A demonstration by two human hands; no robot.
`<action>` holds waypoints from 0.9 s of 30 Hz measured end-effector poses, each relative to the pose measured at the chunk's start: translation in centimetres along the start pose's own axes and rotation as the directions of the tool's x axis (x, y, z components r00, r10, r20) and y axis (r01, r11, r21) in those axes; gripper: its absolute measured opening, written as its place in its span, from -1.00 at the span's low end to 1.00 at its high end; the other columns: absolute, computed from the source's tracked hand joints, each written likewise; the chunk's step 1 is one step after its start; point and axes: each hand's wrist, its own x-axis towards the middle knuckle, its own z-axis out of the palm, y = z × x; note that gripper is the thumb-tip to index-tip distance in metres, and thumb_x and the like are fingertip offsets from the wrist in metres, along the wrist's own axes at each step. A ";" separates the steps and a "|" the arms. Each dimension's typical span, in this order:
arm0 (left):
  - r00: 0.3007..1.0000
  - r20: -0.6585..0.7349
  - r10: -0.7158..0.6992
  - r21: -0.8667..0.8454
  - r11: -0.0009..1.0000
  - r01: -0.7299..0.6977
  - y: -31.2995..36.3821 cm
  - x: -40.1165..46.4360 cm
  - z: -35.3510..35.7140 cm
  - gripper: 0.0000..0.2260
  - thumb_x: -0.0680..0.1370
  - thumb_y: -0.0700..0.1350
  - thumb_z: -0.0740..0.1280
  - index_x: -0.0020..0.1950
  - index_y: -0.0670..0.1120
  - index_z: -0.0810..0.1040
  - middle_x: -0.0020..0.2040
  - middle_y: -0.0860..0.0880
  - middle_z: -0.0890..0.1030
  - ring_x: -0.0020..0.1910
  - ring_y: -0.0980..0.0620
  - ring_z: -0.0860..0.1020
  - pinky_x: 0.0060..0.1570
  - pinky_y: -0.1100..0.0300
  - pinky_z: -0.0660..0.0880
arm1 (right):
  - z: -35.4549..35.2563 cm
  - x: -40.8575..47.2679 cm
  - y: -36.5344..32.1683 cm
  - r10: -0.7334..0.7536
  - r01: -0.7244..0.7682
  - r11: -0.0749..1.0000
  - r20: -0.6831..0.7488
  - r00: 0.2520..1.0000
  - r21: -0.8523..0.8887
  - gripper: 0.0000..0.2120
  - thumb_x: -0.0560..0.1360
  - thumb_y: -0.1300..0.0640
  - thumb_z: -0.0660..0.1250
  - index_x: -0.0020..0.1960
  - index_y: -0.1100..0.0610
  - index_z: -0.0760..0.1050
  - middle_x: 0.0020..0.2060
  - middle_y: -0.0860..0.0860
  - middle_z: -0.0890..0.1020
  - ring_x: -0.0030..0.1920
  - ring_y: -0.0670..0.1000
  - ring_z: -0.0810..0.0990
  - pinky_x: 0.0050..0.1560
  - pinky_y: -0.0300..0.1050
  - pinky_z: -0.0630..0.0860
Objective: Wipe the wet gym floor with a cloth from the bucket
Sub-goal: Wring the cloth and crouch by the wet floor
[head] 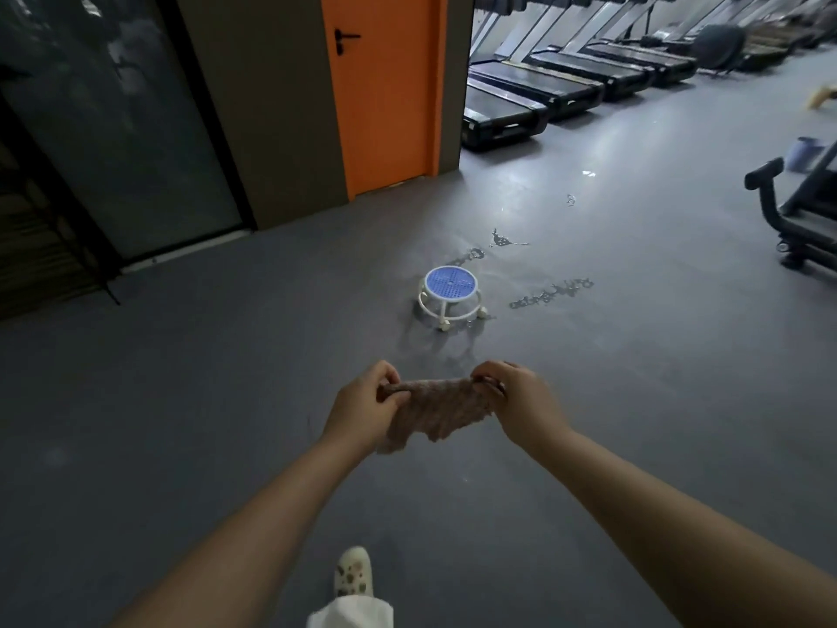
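Observation:
A brownish speckled cloth (438,412) hangs stretched between both hands above the grey gym floor (204,401). My left hand (362,407) grips its left corner and my right hand (521,401) grips its right corner. Ahead, water patches (550,294) and smaller puddles (500,240) glisten on the floor. A blue bucket (804,154) stands far off at the right edge, partly hidden by a machine.
A low white stool on wheels with a blue seat (450,294) stands just beyond the cloth. Treadmills (543,92) line the back. A black exercise machine (797,210) is at the right. An orange door (385,92) and dark glass panels are to the left. My foot (353,573) is below.

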 end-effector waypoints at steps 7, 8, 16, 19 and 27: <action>0.990 0.074 0.117 0.043 0.992 -0.120 0.8 19.7 -1.1 -0.80 0.47 -0.20 0.41 -0.22 0.01 0.41 -0.27 0.07 0.54 -0.21 0.05 0.52 -0.30 0.32 0.32 | -0.4 17.0 1.2 0.103 -0.099 0.993 -0.062 0.993 0.064 -0.85 0.53 0.21 0.31 0.05 0.10 0.61 -0.05 0.01 0.58 -0.08 -0.01 0.55 -0.09 -0.25 0.42; 0.987 0.093 0.131 0.011 0.991 -0.133 1.3 22.4 -1.2 -0.75 0.44 -0.26 0.42 -0.25 0.03 0.42 -0.28 0.10 0.55 -0.21 0.08 0.54 -0.32 0.41 0.32 | -0.6 19.3 1.4 0.125 -0.119 0.990 -0.077 0.989 0.072 -0.85 0.52 0.23 0.32 0.04 0.10 0.61 -0.05 0.01 0.59 -0.07 0.00 0.56 -0.05 -0.23 0.46; 0.972 0.096 0.214 -0.061 0.976 -0.209 5.2 43.7 2.6 -0.70 0.32 -0.38 0.39 -0.25 0.02 0.45 -0.29 0.06 0.54 -0.29 0.10 0.48 -0.34 0.49 0.34 | -3.0 38.5 6.7 0.272 -0.268 0.962 -0.130 0.953 0.048 -0.66 0.43 0.32 0.35 0.17 0.08 0.56 0.11 0.03 0.57 0.01 0.04 0.56 -0.04 -0.28 0.40; 0.960 0.067 0.272 -0.022 0.962 -0.271 6.0 52.2 5.3 -0.68 0.33 -0.39 0.37 -0.03 -0.05 0.62 -0.10 -0.02 0.60 -0.13 0.01 0.54 -0.22 0.44 0.32 | -4.0 46.1 10.2 0.264 -0.262 0.965 -0.112 0.958 0.031 -0.68 0.41 0.22 0.42 0.14 0.08 0.51 0.08 0.03 0.53 -0.03 0.07 0.52 -0.10 -0.17 0.42; 0.978 0.023 0.209 0.027 0.977 -0.210 9.7 71.6 11.2 -0.82 0.31 -0.37 0.40 -0.21 -0.11 0.63 -0.20 -0.03 0.59 -0.17 -0.04 0.54 -0.21 0.30 0.30 | -8.1 64.9 19.1 0.217 -0.221 0.974 -0.086 0.972 -0.043 -0.90 0.41 0.28 0.37 -0.09 0.15 0.56 -0.15 0.04 0.51 -0.18 0.06 0.47 -0.16 -0.08 0.41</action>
